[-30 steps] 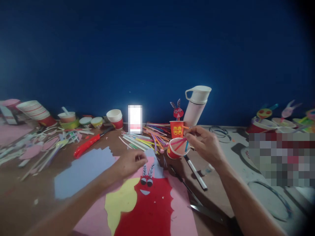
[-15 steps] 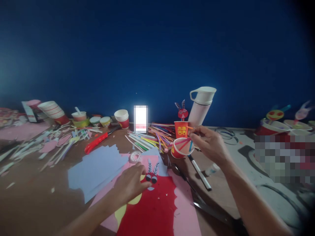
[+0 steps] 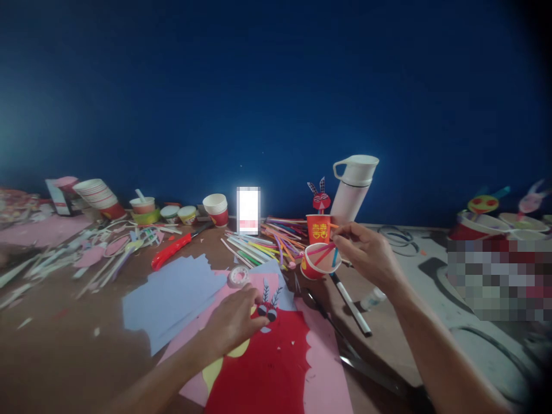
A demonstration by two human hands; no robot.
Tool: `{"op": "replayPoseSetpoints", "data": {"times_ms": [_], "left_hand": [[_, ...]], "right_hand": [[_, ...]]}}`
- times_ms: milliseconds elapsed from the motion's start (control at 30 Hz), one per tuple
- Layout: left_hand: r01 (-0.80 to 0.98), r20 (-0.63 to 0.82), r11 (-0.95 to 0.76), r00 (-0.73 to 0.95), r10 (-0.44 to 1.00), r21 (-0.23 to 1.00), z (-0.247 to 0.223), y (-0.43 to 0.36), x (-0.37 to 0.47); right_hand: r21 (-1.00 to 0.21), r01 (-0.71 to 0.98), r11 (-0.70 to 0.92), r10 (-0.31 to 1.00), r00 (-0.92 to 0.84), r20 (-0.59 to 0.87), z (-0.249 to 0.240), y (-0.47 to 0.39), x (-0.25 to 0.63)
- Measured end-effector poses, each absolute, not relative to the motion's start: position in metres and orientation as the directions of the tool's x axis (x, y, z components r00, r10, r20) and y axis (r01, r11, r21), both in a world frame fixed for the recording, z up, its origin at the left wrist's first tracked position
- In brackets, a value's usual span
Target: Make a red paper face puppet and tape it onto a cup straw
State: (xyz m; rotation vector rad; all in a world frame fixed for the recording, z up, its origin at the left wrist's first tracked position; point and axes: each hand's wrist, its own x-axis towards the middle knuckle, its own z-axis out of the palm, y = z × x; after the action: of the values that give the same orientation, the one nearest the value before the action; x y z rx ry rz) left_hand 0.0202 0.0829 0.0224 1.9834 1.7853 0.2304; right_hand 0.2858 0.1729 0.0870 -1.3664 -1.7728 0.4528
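Observation:
My left hand [image 3: 235, 316] pinches the left edge of a small red paper face [image 3: 269, 305] with big grey-black eyes and two leaf-patterned antennae. It sits over a red paper sheet [image 3: 259, 362] with a scalloped edge, lying on pink paper [image 3: 330, 368]. Farther right, my right hand [image 3: 366, 250] has thumb and forefinger closed on a thin orange strip [image 3: 333, 226], mostly hidden by the fingers. Just left of those fingers, a paper cup [image 3: 313, 267] leans over with pink and blue strips in it. Behind it an upright red cup [image 3: 318, 230] carries a red rabbit-eared face [image 3: 321, 201].
Blue paper sheets [image 3: 172, 299], a tape roll [image 3: 238, 277] and a red utility knife [image 3: 172, 250] lie left of centre. Scissors [image 3: 371, 371] and a black-and-white marker [image 3: 351, 305] are at right. Behind stand a white flask [image 3: 351, 187] and stacked cups [image 3: 215, 210].
The view has shifted slightly, so most table things appear a little farther right and lower. Both hands keep nearly the same pose and hold.

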Motion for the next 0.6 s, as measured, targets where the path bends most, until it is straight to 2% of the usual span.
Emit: {"op": "replayPoseSetpoints", "data": {"times_ms": [200,367,467,600], "left_hand": [[0.885,-0.171,-0.049,0.144,0.975,0.464,0.021,0.085,0.021],[0.842,-0.136,-0.063,0.16,0.978,0.535,0.024,0.084,0.023],[0.766,-0.134,-0.047,0.172,0.976,0.641,0.035,0.087,0.023],[0.542,-0.109,-0.021,0.207,0.972,0.84,0.06,0.098,0.025]], "right_hand": [[-0.713,0.617,0.333,0.926,-0.069,0.372,0.088,0.173,0.286],[-0.736,0.59,0.332,0.927,-0.06,0.369,0.09,0.171,0.284],[-0.755,0.561,0.34,0.926,-0.06,0.372,0.09,0.171,0.283],[-0.766,0.55,0.333,0.928,-0.049,0.368,0.088,0.172,0.283]]}}
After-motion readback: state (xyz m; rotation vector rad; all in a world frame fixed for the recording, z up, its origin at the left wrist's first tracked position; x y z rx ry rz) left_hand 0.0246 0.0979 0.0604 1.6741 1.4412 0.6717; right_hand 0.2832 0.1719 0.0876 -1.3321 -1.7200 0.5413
